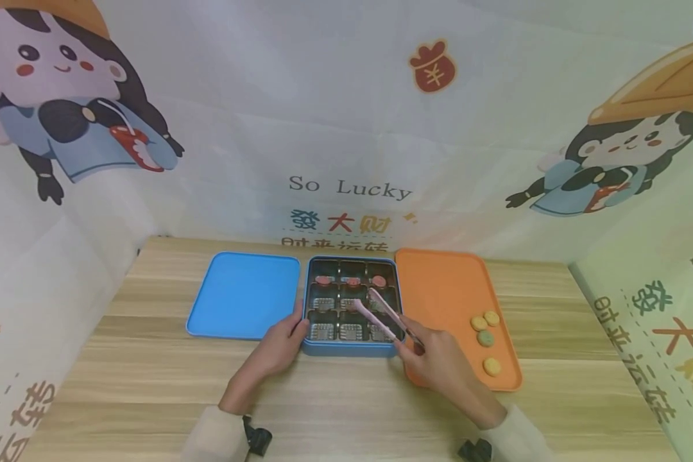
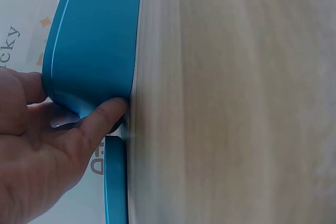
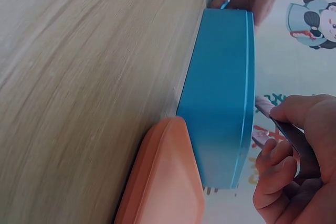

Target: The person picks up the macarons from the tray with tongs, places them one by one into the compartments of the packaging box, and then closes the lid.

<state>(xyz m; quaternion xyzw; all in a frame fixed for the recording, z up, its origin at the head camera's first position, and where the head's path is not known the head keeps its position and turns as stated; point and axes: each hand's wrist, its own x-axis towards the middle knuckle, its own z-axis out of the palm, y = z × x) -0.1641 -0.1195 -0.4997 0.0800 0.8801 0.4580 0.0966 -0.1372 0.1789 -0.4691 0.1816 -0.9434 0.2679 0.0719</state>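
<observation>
A blue tin (image 1: 349, 348) holds a dark insert split into compartments. In its back row lie small reddish round pieces (image 1: 379, 281); the middle and front compartments show a ridged, patterned bottom. My left hand (image 1: 280, 343) rests against the tin's left side, thumb at the rim and fingers along the wall, a fingertip low by the table in the left wrist view. With my right hand (image 1: 439, 359) I grip a pair of tongs (image 3: 296, 140) with pinkish tips and darker handles. Their tips are spread apart over the tin's middle row, with nothing seen between them.
An orange tray (image 1: 439, 282) sits against the tin's right side, bearing several small round cookies (image 1: 485, 338), yellow and one green. At the left lies a flat blue lid (image 1: 245, 295). A printed cloth (image 1: 346, 115) hangs behind the wooden table (image 1: 335, 410).
</observation>
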